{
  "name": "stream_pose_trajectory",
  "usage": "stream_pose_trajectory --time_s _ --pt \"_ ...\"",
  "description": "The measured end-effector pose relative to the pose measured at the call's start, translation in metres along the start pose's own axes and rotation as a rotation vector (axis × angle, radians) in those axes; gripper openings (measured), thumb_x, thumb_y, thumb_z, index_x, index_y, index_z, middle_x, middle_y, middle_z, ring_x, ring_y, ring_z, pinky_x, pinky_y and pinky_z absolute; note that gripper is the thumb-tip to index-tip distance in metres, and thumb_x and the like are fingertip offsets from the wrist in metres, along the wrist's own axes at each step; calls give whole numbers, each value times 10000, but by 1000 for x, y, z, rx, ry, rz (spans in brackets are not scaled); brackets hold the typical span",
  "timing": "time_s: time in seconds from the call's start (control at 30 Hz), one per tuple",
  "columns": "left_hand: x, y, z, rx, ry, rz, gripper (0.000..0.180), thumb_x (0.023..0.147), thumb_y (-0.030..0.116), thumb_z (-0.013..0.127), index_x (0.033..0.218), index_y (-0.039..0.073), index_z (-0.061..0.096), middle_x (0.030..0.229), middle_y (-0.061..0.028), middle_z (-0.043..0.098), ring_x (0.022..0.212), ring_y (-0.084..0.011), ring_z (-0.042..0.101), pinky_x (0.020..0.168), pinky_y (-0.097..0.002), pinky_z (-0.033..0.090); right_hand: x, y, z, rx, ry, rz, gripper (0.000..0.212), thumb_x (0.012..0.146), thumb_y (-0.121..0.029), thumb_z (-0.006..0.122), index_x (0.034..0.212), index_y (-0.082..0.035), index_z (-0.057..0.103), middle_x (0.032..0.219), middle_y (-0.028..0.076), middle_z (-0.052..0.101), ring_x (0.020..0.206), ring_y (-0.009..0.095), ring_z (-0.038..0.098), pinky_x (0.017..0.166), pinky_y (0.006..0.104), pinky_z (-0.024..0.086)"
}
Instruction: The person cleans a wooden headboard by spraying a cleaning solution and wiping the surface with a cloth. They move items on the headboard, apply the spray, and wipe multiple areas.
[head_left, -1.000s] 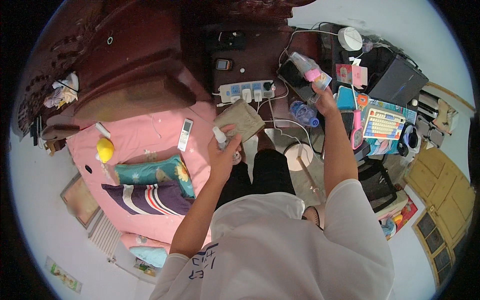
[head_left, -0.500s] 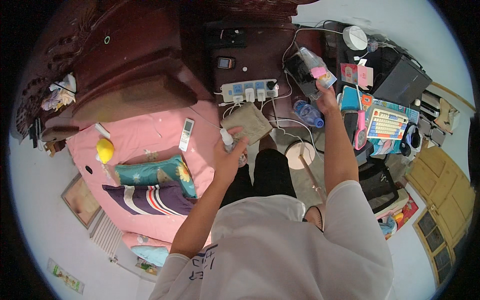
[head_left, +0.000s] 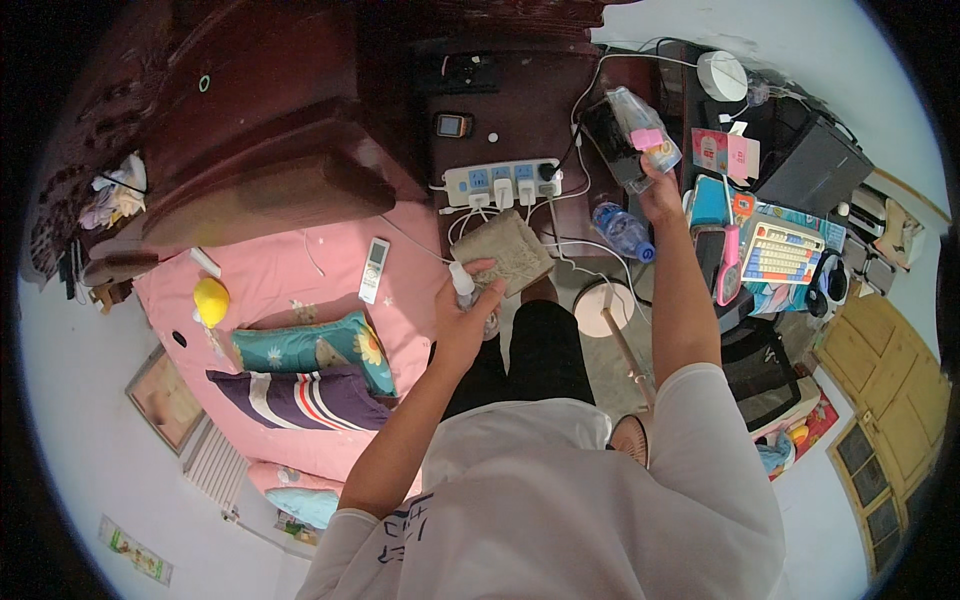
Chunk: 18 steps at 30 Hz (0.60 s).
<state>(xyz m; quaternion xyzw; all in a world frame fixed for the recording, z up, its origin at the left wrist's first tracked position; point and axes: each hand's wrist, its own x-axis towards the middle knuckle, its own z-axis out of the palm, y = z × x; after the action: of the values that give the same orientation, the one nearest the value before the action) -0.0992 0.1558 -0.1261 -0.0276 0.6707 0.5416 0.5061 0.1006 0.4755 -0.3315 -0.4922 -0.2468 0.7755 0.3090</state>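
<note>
My left hand is closed around a small clear spray bottle with a white top. A folded grey-brown cloth lies against its fingers, by the edge of the dark wooden tabletop; whether the fingers also grip it I cannot tell. At the right, my right hand grips the lower end of a clear plastic bottle with a pink band. Behind that bottle is a flat black object. A blue-tinted water bottle lies on its side below the right hand.
A white power strip with plugs and trailing cables sits beyond the cloth. On the right desk are a keyboard, a laptop and a pink-handled object. A remote rests on the pink bed.
My left hand, spray bottle and cloth have shifted slightly right. My right hand still holds the clear bottle, a little farther right and up, while the view itself has moved slightly.
</note>
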Motion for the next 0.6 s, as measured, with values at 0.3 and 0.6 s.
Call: stream_pose_trajectory --time_s 0.3,0.6 --pt "2 -5 1 23 -3 1 291 895 147 708 1147 33 617 755 19 568 627 -62 526 561 -218 417 10 2 -2 -153 -6 86 511 865 -61 715 1330 -113 509 1236 20 605 1132 209 583 944 396 478" --pt "2 -8 10 50 3 -27 283 898 136 702 1148 33 616 748 5 580 620 -66 532 553 -226 426 15 3 17 -149 -177 269 505 885 -94 704 1341 -109 486 1224 23 609 1127 198 596 959 395 478"
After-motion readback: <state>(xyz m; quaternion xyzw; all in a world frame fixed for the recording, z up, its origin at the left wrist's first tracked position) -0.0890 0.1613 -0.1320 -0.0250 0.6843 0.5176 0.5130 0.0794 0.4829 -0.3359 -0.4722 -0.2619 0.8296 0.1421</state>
